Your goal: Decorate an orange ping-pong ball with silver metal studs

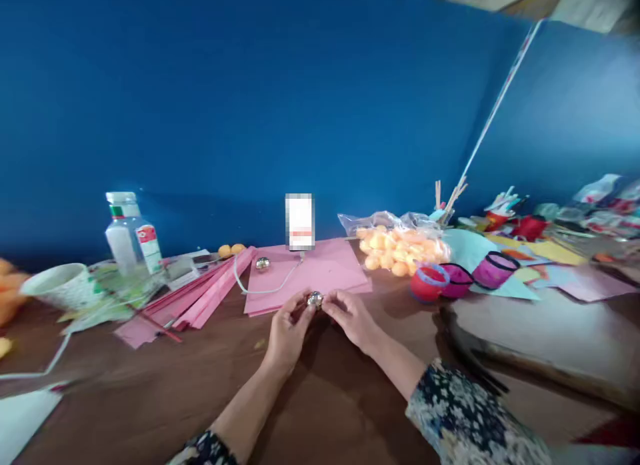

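Note:
My left hand (290,329) and my right hand (351,316) meet just in front of a stack of pink paper (330,265). Between their fingertips is a small shiny metallic ball (315,299), pinched from both sides and partly covered by the fingers. A similar shiny ball (263,263) rests on the left part of the pink paper. Across that paper runs a white cable (270,291), leading to an upright phone-like white rectangle (300,221) whose face is blurred out. Folded pink paper strips (205,295) lie to the left.
A clear plastic bag of orange balls (395,248) sits right of the paper. Beside it stand a red cup (429,283) and purple mesh cups (495,269). At left are a bottle (123,231) and a patterned paper cup (65,285). A blue wall (225,105) rises behind.

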Demonstrator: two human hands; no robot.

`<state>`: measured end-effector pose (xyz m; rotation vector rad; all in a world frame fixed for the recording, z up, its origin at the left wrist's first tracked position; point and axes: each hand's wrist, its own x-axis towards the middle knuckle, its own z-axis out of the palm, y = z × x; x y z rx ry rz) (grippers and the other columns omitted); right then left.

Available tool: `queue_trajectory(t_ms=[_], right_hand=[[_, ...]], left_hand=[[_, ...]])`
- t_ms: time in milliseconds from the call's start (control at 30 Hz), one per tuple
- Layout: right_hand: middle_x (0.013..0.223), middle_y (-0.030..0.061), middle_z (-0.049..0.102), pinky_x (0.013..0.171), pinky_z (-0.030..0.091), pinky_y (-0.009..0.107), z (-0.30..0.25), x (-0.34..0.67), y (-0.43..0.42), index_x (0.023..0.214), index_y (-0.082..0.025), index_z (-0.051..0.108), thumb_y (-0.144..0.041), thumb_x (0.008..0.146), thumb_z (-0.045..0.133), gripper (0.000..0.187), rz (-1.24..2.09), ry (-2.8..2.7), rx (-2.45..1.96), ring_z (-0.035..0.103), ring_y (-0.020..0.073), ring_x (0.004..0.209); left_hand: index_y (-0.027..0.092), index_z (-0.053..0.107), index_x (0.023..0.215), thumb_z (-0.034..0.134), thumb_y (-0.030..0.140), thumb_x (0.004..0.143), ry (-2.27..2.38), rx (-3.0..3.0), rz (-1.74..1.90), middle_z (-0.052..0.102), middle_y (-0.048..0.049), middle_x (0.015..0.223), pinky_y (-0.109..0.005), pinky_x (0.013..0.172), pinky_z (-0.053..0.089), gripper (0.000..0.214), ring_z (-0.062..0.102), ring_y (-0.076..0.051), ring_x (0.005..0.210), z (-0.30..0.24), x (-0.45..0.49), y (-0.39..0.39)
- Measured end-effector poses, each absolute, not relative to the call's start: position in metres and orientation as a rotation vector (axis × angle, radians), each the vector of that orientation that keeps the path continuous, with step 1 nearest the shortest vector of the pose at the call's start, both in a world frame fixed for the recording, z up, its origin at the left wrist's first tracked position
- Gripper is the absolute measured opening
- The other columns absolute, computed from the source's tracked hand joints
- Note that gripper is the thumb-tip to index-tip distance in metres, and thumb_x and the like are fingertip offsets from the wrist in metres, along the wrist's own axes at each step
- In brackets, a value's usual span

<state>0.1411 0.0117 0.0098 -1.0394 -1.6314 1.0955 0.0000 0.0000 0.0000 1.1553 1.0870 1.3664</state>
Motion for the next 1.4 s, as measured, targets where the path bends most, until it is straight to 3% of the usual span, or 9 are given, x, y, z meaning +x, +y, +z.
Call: queue_trajectory(t_ms=[1400], right_hand=[[0.062, -0.0022, 0.052, 0.051, 0.034, 0.02, 0.008, 0.1404, 0.0108, 0.073, -0.014, 0.057, -0.033, 0.073, 0.056, 0.019, 1.31, -1.55, -1.057, 0.042, 0.0073, 0.052]], left_hand=[[0.017, 0.054, 0.103, 0.055, 0.025, 0.072, 1.076, 1.277, 1.422, 0.063, -0.0073, 0.1, -0.034, 0.086, 0.043, 0.032, 0.059, -0.019, 0.093, -0.0035, -0.0005, -0.0045]])
